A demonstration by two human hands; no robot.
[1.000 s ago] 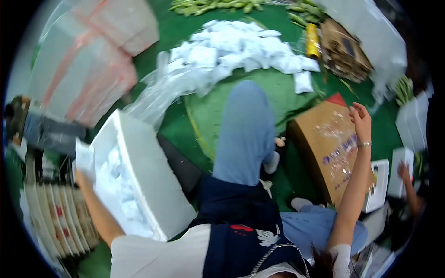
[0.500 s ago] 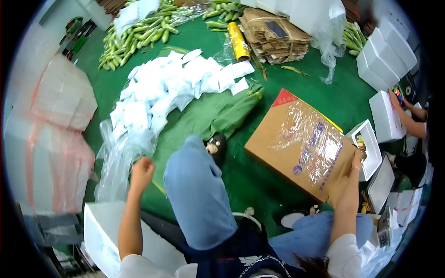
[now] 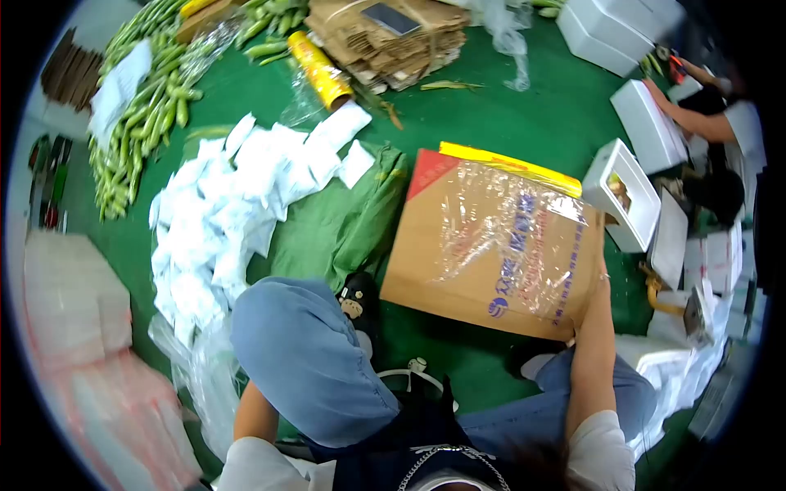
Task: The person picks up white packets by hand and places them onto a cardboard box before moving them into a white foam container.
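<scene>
A large taped cardboard box (image 3: 499,245) lies in front of me on the right. My right hand (image 3: 604,266) is against its right edge, mostly hidden there, with its fingers out of sight. A yellow roll (image 3: 512,169) lies along the box's far edge. Only my left forearm shows, beside my bent knee; my left hand is hidden behind the knee, nearest to a clear plastic bag (image 3: 214,368). Many white packets (image 3: 221,213) are heaped on a green cloth (image 3: 327,229), left of the box.
Green vegetables (image 3: 139,135) lie at the far left. Flattened cardboard (image 3: 393,45) with a phone on top is beyond a yellow roll (image 3: 319,71). An open white foam box (image 3: 622,196) stands right, near another person's hands. Wrapped bundles (image 3: 78,295) stand left.
The view has swung, shifting the surroundings. My left hand has dropped behind my knee. My right hand has gone from the box's corner area to its right edge, where its fingers no longer show.
</scene>
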